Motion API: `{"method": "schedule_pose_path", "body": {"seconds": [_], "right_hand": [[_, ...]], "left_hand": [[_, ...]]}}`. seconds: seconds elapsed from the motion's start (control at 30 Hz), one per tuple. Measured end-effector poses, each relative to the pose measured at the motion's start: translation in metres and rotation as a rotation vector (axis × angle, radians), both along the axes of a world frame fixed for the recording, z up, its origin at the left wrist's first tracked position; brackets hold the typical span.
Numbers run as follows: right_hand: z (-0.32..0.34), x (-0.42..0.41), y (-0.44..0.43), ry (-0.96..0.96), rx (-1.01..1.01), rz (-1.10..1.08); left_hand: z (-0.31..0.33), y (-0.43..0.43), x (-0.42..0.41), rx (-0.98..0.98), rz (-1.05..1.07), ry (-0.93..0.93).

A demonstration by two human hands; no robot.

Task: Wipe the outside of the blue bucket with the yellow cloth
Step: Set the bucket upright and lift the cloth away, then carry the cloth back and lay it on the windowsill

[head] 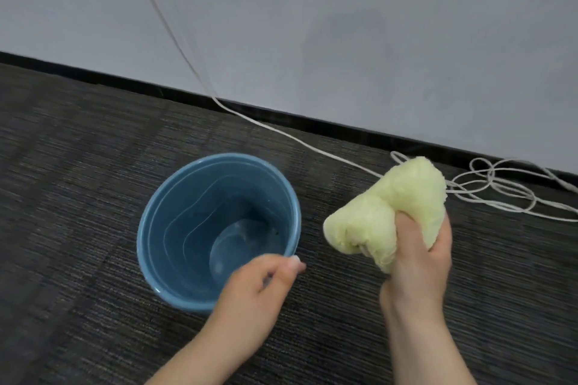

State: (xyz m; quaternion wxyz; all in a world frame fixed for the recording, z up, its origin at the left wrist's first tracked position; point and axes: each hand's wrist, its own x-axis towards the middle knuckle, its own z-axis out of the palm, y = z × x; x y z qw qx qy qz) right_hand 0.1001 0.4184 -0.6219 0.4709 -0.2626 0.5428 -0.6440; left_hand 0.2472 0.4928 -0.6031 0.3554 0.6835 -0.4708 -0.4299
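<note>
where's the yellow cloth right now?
Head view, right of centre: the yellow cloth is bunched in the right hand, to the right of the blue bucket, near the coiled white cord.

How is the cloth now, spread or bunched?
Bunched: the cloth is crumpled into a lump in the right hand, apart from the bucket.
</note>
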Motion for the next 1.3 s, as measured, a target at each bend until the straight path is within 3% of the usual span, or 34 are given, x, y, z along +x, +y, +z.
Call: {"method": "schedule_pose_path", "body": {"seconds": [0.13,0.23,0.37,0.63,0.8,0.93,1.07,1.17,1.3], "right_hand": [[0.075,0.000,0.010,0.017,-0.080,0.060],[0.136,0.003,0.017,0.081,-0.085,0.122],[0.223,0.010,0.033,0.146,0.004,0.226],[0.396,0.021,0.044,0.132,0.077,0.386],[0.493,0.000,0.027,0.137,0.099,0.244],[0.563,-0.011,0.015,0.223,-0.018,0.490],[0.592,-0.007,0.017,-0.040,-0.056,0.658],[0.605,-0.011,0.008,-0.219,-0.121,0.616],[0.623,-0.044,-0.032,-0.159,-0.169,0.410]], "left_hand": [[0.082,-0.014,-0.040,0.242,-0.085,0.426],[0.148,-0.026,-0.050,0.291,0.068,0.595],[0.229,-0.036,-0.043,0.285,0.297,0.641],[0.397,-0.045,-0.018,0.144,0.399,0.878],[0.490,-0.054,0.004,-0.063,0.267,0.817],[0.539,-0.061,0.010,-0.193,0.156,0.757],[0.575,-0.072,-0.003,-0.284,0.090,0.823],[0.591,-0.086,-0.019,-0.309,0.014,0.841],[0.600,-0.122,-0.045,-0.236,-0.060,1.043]]}}
